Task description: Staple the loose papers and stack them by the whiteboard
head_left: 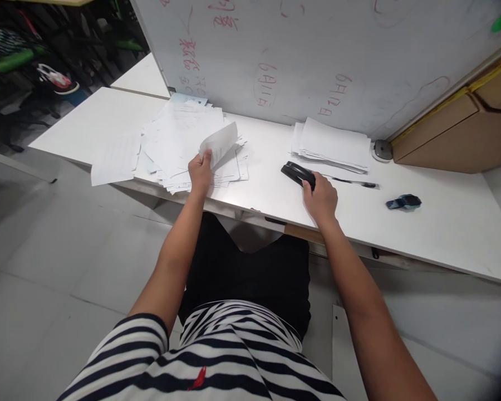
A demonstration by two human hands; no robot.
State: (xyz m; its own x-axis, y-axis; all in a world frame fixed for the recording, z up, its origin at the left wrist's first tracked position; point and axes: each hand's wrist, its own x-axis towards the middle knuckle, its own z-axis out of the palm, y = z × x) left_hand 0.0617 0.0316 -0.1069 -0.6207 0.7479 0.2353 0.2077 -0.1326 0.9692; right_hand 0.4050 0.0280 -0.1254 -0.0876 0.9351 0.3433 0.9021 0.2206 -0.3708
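My left hand (201, 174) is closed on the edge of a paper sheet (222, 138), whose far part curls up off the pile. Beneath and around it, loose papers (173, 142) lie spread in an untidy heap. My right hand (322, 197) grips the rear end of a black stapler (294, 173), which rests on the white desk (267, 167). Beyond the stapler sits a neater stack of white papers (334, 146). A thin dark pen-like item (354, 182) lies just right of the stapler.
A whiteboard (300, 61) with red writing stands along the desk's back edge. Cardboard boxes (446, 133) are at the right, beside a small grey round item (383, 150). A small dark-blue object (403, 202) lies on the desk's right part. Chairs (20, 58) stand at the far left.
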